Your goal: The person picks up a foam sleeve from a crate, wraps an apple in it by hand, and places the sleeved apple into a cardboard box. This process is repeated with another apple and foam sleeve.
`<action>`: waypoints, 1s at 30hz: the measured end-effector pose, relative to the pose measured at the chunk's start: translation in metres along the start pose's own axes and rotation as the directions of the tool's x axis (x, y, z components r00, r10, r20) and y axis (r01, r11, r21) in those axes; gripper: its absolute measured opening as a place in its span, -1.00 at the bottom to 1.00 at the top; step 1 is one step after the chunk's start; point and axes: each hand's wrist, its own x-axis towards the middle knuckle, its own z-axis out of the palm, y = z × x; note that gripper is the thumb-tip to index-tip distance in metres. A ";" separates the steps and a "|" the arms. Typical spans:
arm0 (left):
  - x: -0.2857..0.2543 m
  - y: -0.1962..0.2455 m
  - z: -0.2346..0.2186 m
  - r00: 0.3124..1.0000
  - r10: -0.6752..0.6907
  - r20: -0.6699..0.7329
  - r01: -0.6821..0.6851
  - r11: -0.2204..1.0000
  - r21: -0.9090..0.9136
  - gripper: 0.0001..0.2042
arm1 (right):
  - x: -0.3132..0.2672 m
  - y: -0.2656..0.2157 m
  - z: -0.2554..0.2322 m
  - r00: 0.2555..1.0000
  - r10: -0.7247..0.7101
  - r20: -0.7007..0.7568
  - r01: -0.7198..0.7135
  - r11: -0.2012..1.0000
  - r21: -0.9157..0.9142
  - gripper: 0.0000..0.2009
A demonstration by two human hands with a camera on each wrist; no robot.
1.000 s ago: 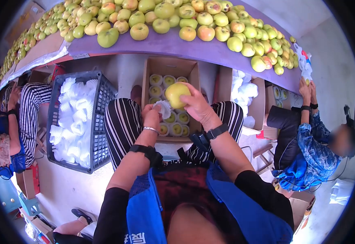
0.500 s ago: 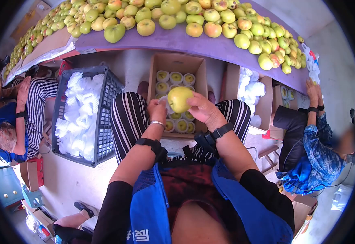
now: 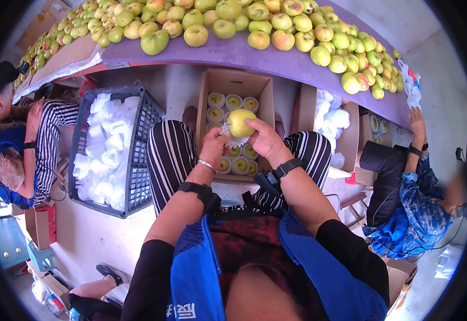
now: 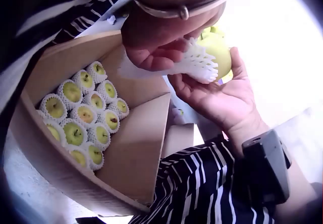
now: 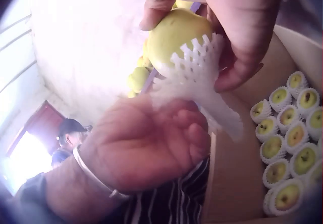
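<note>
A yellow-green apple is held above an open cardboard box. The right hand grips it, thumb on one side and fingers on the other in the right wrist view. White foam netting covers the apple's lower part, its loose end hanging down. The left hand pinches the netting, its fingers curled beside the apple; in the left wrist view the netting spreads between the left hand and the apple. Netted apples stand in rows in the box.
A purple-topped table bearing many loose apples stretches across the front. At the left stands a black crate of foam nets. Another box of nets is at the right. People sit at both sides.
The apple has come down into the mouth of the netting, which now covers its lower part. Both hands have drawn closer together. At the left, the seated person's head has come further into view.
</note>
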 end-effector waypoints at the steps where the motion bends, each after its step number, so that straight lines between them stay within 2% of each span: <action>1: 0.000 -0.001 -0.001 0.999 -0.021 0.046 0.022 0.999 -0.024 -0.95 | 0.000 0.001 0.000 0.999 -0.045 -0.001 0.045 0.998 -0.054 -0.62; 2: -0.001 0.001 0.000 0.999 -0.019 0.045 0.020 0.999 -0.026 -0.95 | -0.001 0.002 0.002 0.996 -0.090 0.001 0.090 0.990 -0.107 -0.61; 3: -0.001 0.003 0.001 0.999 -0.030 -0.018 0.028 0.995 -0.099 -0.95 | -0.003 0.003 0.004 0.996 -0.089 0.002 0.089 0.990 -0.109 -0.61; 4: -0.001 0.004 0.003 0.996 -0.045 -0.079 0.031 0.985 -0.173 -0.94 | -0.006 0.004 0.006 0.995 -0.102 -0.006 0.099 0.976 -0.191 -0.57; 5: -0.003 0.008 0.005 0.996 -0.043 -0.080 0.029 0.984 -0.175 -0.94 | -0.007 0.004 0.008 0.993 -0.117 -0.013 0.109 0.956 -0.272 -0.52; 6: -0.006 0.013 0.007 0.990 -0.048 -0.129 0.018 0.974 -0.225 -0.94 | -0.008 0.005 0.009 0.993 -0.117 -0.012 0.109 0.956 -0.274 -0.52; 8: -0.006 0.015 0.008 0.982 -0.056 -0.178 0.005 0.962 -0.272 -0.94 | -0.008 0.007 0.008 0.985 -0.169 -0.021 0.141 0.880 -0.454 -0.44; 10: -0.004 0.012 0.005 0.978 0.020 -0.209 -0.048 0.990 -0.130 -0.95 | -0.007 0.008 0.009 0.977 -0.212 -0.036 0.165 0.846 -0.508 -0.43; 11: -0.004 0.009 0.004 0.978 0.021 -0.209 -0.049 0.990 -0.128 -0.95 | -0.006 0.008 0.009 0.965 -0.256 -0.050 0.185 0.808 -0.559 -0.41; 12: -0.004 0.006 0.005 0.985 0.071 -0.159 -0.082 0.995 -0.059 -0.96 | -0.005 0.009 0.007 0.966 -0.256 -0.049 0.186 0.809 -0.558 -0.41; 13: -0.005 0.003 0.005 0.988 0.118 -0.104 -0.118 0.993 0.010 -0.96 | -0.003 0.010 0.005 0.950 -0.303 -0.072 0.194 0.756 -0.625 -0.40; 14: -0.006 0.003 0.005 0.987 0.119 -0.104 -0.118 0.993 0.011 -0.96 | -0.001 0.010 0.004 0.932 -0.351 -0.089 0.197 0.699 -0.688 -0.39; 15: -0.008 0.004 0.006 0.982 0.121 -0.142 -0.122 0.992 -0.004 -0.96 | -0.001 0.010 0.004 0.932 -0.352 -0.088 0.199 0.699 -0.687 -0.39; 17: -0.007 0.005 0.006 0.976 0.123 -0.179 -0.128 0.992 -0.020 -0.96 | -0.002 0.012 0.005 0.867 -0.484 0.115 0.270 0.264 -0.926 -0.36; 18: -0.006 0.006 0.006 0.959 0.143 -0.246 -0.157 0.987 -0.037 -0.97 | -0.002 0.014 0.005 0.867 -0.484 0.116 0.270 0.263 -0.926 -0.36; 19: -0.005 0.006 0.006 0.937 0.161 -0.311 -0.187 0.981 -0.053 -0.97 | -0.001 0.018 0.006 0.857 -0.495 0.144 0.247 0.150 -0.957 -0.36; 20: -0.005 0.005 0.006 0.937 0.161 -0.310 -0.187 0.981 -0.054 -0.97 | -0.001 0.020 0.007 0.847 -0.502 0.173 0.220 0.035 -0.975 -0.36; 22: -0.006 -0.002 0.007 0.911 0.390 -0.132 -0.368 0.915 0.167 -0.96 | -0.001 0.021 0.009 0.833 -0.533 0.150 0.213 0.059 -0.975 -0.36; 23: -0.009 -0.001 0.006 0.897 0.442 0.015 -0.433 0.869 0.242 -0.94 | -0.001 0.021 0.010 0.821 -0.557 0.126 0.206 0.083 -0.975 -0.36; 24: -0.010 0.000 0.007 0.898 0.441 0.016 -0.431 0.869 0.243 -0.94 | -0.001 0.021 0.009 0.821 -0.558 0.124 0.205 0.086 -0.975 -0.36; 26: -0.011 0.006 0.013 0.925 0.295 -0.237 -0.302 0.953 0.008 -0.94 | -0.001 0.020 0.007 0.801 -0.519 0.299 0.280 -0.117 -0.953 -0.35; 27: -0.013 0.015 0.011 0.941 0.180 -0.288 -0.202 0.978 -0.049 -0.93 | -0.001 0.020 0.008 0.801 -0.520 0.297 0.278 -0.116 -0.953 -0.35; 28: -0.012 0.013 0.008 0.941 0.180 -0.287 -0.202 0.978 -0.049 -0.93 | -0.002 0.023 0.010 0.818 -0.488 0.306 0.287 -0.115 -0.951 -0.35; 30: -0.007 0.002 0.002 0.910 0.383 -0.156 -0.369 0.923 0.114 -0.93 | -0.002 0.024 0.010 0.833 -0.456 0.314 0.295 -0.115 -0.949 -0.34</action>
